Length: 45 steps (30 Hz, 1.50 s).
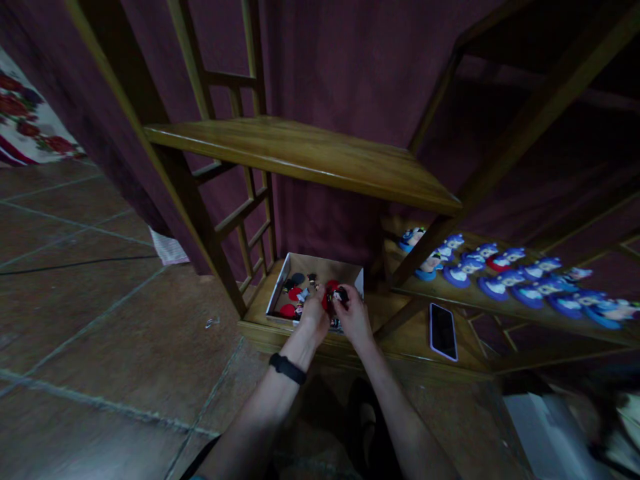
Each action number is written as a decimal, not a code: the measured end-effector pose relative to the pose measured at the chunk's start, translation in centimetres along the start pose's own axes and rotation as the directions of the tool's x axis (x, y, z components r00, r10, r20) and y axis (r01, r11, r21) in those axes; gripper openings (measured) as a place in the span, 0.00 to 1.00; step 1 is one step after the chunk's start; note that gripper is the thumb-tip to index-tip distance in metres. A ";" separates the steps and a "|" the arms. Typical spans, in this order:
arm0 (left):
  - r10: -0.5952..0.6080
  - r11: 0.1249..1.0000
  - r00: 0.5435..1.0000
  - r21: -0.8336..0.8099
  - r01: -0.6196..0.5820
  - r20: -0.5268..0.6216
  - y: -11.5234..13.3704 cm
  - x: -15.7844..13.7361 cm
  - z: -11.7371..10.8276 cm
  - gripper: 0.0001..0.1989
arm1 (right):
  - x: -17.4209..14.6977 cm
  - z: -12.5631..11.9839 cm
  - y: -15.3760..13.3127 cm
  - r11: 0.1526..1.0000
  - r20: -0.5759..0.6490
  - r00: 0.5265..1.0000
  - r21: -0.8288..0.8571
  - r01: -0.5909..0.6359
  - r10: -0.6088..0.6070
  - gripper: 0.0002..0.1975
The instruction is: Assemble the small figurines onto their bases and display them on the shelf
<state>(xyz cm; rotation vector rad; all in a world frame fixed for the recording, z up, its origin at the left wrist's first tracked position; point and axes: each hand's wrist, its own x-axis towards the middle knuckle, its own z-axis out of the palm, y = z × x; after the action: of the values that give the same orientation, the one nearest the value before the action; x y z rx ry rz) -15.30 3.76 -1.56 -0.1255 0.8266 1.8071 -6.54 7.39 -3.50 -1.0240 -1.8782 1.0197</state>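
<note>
Figurine (pixel 341 294) partly hidden by right fingers (pixel 353 299)

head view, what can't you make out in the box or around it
All in the head view:
Small red-and-black figurines: too small for detail; their number is hidden by the bare left hand and bare right hand.
White-walled cardboard box: the hands cover part of its near wall.
Blue-and-purple figurines: blurred, and a brown wooden post blocks part of the row.
White-and-red floral cloth: cut off by the left edge.
</note>
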 end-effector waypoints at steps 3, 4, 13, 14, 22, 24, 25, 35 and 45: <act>0.066 0.998 0.998 -0.008 -0.066 -0.017 -0.5 0.4 -0.1 0.06 | -0.1 0.3 0.1 0.999 -0.008 1.000 -0.034 0.005 -0.005 0.17; 0.084 0.996 0.996 -0.006 -0.084 -0.014 -0.7 0.5 -0.2 0.06 | -0.1 0.3 0.1 0.999 -0.019 1.000 -0.037 0.006 -0.006 0.17; 0.077 0.997 0.997 0.013 -0.077 0.014 -0.8 0.3 -0.3 0.08 | -0.1 0.1 0.4 1.000 -0.019 1.000 -0.014 0.006 -0.007 0.17; 0.047 0.999 0.999 0.019 -0.048 0.008 -0.6 0.1 -0.3 0.08 | -0.1 0.1 0.4 1.000 -0.007 1.000 -0.017 0.004 -0.004 0.17; -0.036 0.999 0.998 0.004 0.036 0.045 0.1 -0.4 0.1 0.11 | -0.3 -0.1 0.4 0.999 0.026 1.000 -0.031 0.004 -0.003 0.16; -0.049 0.999 0.997 0.008 0.048 0.065 0.1 -0.4 0.2 0.11 | -0.3 -0.2 0.3 1.000 0.030 1.000 -0.020 -0.003 0.004 0.17; -0.057 0.998 0.996 0.012 0.056 0.075 0.2 -0.5 0.2 0.12 | -0.2 -0.2 0.2 1.000 0.031 1.000 -0.015 -0.002 0.003 0.17; -0.129 0.991 0.977 -0.005 0.132 0.172 1.1 -0.4 -0.1 0.16 | 0.5 -0.2 1.0 0.986 0.096 0.995 0.166 -0.009 -0.008 0.26; -0.177 0.982 0.976 0.082 0.167 0.125 0.3 0.4 -0.9 0.12 | 1.5 -0.5 2.7 0.932 0.099 0.993 0.349 -0.094 0.063 0.25</act>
<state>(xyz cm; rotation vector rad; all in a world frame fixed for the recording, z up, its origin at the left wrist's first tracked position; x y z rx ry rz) -15.98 3.48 -2.22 -0.0296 0.7612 1.6033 -5.94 9.79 -5.37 -0.8569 -1.6484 1.4099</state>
